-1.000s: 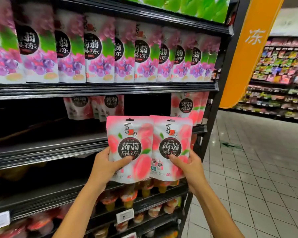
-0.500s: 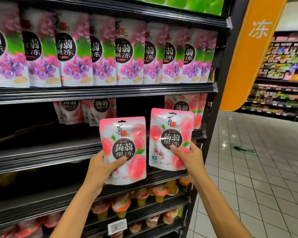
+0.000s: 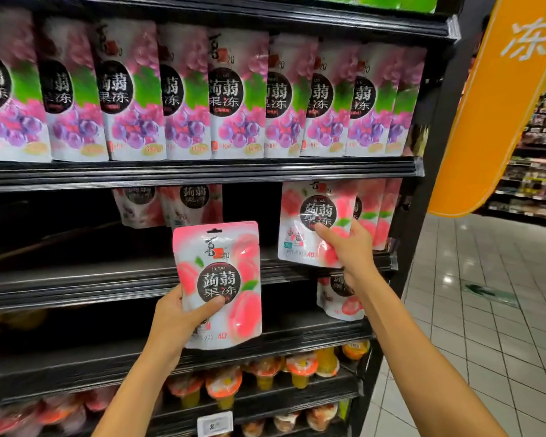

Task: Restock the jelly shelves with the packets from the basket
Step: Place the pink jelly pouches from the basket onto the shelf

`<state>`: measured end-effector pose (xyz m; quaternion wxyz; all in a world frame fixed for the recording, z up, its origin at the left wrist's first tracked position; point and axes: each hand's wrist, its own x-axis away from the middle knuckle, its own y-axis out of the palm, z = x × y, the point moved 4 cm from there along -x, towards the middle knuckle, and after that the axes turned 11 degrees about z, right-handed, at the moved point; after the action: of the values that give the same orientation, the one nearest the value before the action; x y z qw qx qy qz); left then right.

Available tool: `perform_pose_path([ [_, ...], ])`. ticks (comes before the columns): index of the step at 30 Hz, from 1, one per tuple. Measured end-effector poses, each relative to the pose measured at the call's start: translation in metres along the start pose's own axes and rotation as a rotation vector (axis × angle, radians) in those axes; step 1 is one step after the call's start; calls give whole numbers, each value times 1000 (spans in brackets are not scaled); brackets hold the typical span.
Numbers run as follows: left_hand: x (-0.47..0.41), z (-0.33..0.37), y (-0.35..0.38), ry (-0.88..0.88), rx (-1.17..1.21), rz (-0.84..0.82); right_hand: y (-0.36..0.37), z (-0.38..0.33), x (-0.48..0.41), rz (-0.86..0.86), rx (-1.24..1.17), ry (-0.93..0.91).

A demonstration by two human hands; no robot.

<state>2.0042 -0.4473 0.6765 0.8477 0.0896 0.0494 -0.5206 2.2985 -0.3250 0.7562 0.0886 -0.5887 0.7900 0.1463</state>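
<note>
1. Left hand (image 3: 183, 313) grips a peach packet (image 3: 218, 285) at its lower left, thumb across the front; packet upright, held in front of the shelves, clear of them.
2. Its label reads "蒟蒻果冻" in a black oval, "jǔ ruò" above, "40" near the bottom.
3. Right hand (image 3: 349, 244) pinches a second peach packet (image 3: 312, 222) at its lower right, at the middle shelf (image 3: 76, 279), just beside peach packets already standing at the right end.
4. Same label, same "40".
5. Upper shelf (image 3: 202, 171): full row of grape packets (image 3: 234, 99), same "蒟蒻果冻" oval.
6. Lower shelf: jelly cups (image 3: 297, 370), orange lids, yellow contents.
7. Orange sign (image 3: 501, 105) at right reads "冻".
</note>
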Motion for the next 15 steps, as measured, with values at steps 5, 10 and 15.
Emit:
perform_pose_path([
  [5,0,-2,-2,3,-8,36,11,6,-12,38,23,-34],
  [10,-2,-4,-5,10,-2,58,11,16,-12,41,116,-119],
  [15,-2,-9,-3,6,21,67,3,24,-2,-24,203,-138],
])
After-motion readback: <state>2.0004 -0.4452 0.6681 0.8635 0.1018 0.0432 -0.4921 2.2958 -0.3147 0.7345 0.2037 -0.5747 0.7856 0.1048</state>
